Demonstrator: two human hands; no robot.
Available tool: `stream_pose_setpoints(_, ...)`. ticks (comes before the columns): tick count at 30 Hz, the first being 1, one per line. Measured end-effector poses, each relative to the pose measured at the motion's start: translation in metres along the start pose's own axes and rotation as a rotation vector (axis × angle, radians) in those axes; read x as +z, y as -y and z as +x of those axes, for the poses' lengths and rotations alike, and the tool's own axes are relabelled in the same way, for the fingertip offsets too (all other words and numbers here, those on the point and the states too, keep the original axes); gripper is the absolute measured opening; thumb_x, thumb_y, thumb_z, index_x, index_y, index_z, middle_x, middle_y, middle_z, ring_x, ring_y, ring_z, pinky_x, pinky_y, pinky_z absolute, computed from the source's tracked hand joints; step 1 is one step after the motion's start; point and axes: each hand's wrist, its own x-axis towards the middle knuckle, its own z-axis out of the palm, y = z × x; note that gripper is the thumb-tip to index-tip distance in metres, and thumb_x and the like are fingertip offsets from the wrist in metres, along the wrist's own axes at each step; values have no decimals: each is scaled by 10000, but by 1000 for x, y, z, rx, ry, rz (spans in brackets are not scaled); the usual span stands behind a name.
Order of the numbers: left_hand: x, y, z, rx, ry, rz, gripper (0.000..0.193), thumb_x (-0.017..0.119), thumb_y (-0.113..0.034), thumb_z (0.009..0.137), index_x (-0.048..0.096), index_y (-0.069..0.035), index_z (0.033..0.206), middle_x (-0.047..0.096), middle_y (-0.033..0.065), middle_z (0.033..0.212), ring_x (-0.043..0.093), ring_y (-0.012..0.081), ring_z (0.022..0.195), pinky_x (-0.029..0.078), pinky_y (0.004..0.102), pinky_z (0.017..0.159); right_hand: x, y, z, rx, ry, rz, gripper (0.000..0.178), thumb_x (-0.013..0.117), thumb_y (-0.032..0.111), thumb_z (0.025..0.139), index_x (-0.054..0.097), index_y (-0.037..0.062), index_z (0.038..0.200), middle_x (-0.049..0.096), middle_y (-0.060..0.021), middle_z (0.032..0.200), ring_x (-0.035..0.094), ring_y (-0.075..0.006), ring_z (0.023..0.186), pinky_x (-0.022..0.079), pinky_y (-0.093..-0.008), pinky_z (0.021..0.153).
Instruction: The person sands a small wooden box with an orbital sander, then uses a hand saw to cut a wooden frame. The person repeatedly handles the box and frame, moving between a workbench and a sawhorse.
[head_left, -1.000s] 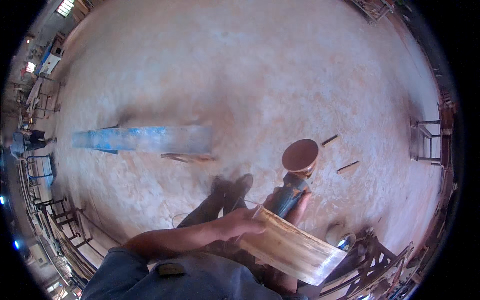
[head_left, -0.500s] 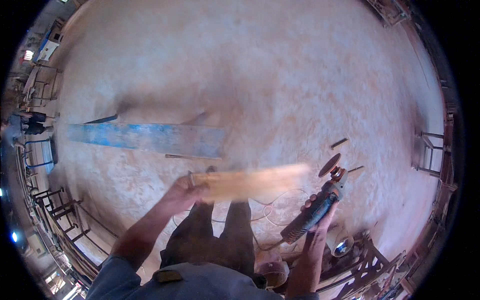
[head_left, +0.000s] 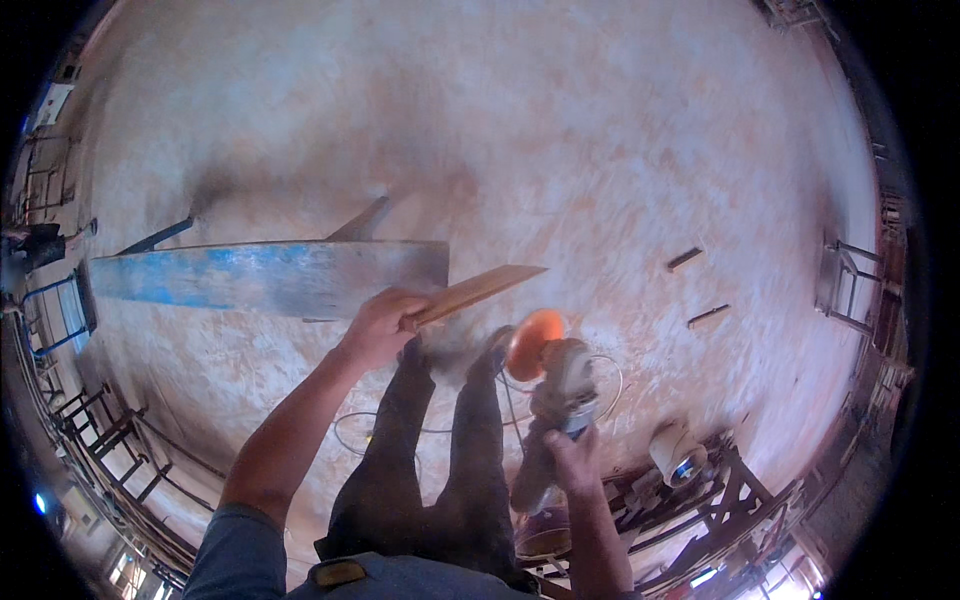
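Note:
My left hand point(head_left: 382, 325) is closed round the near end of a wooden board point(head_left: 478, 292), which is held up edge-on and slants away to the right. In my right hand point(head_left: 575, 455) is an angle grinder point(head_left: 562, 400), gripped by its body and somewhat blurred. Its orange disc point(head_left: 536, 343) faces up and left, just below the board and apart from it. Most of the fingers of my right hand are hidden behind the grinder.
A long, blue-stained bench point(head_left: 270, 280) stands at the left. Two small wood pieces point(head_left: 708, 316) lie on the floor to the right. A cable point(head_left: 345, 430) loops round my legs. A bucket point(head_left: 678, 452) and timber racks point(head_left: 735, 490) are at lower right. Someone's legs point(head_left: 45, 245) show at far left.
The board has turned from broad face to edge and now points up to the right. My right hand has brought the grinder leftward, close under the board.

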Motion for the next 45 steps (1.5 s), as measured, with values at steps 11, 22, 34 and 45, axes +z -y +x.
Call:
stream_pose_setpoints(11, 17, 53, 3, -54, 81, -190, 407, 702, 20, 745, 675, -78, 1139, 677, 145, 1125, 647, 323, 1043, 514, 376, 904, 68, -15, 13, -141, 38, -274, 708, 871, 318, 700, 491, -13, 1197, 663, -182, 1100, 659, -253, 1022, 524, -382, 874)
stream_pose_setpoints(22, 25, 78, 6, 153, -34, -178, 301, 784, -227, 776, 706, -123, 1047, 709, 74, 1076, 626, 284, 1085, 505, 402, 937, 110, -10, 3, -177, -33, -628, 761, 882, 384, 672, 491, 13, 1209, 682, -220, 1050, 680, -358, 1004, 548, -427, 826)
stream_pose_setpoints(34, 21, 77, 7, 234, -33, -111, 292, 750, -158, 762, 702, -135, 1049, 713, 64, 1058, 669, 273, 1000, 522, 400, 902, 134, -6, 6, -264, -91, -645, 723, 880, 329, 684, 488, 16, 1205, 678, -215, 1029, 687, -359, 966, 557, -423, 803)
stream_pose_setpoints(45, 10, 60, 12, 233, 16, -121, 281, 743, -176, 761, 692, -137, 1035, 706, 76, 1083, 663, 276, 1030, 514, 414, 923, 146, 8, 6, -179, -97, -688, 715, 868, 319, 712, 477, 2, 1220, 679, -207, 1068, 681, -331, 1014, 547, -404, 845)
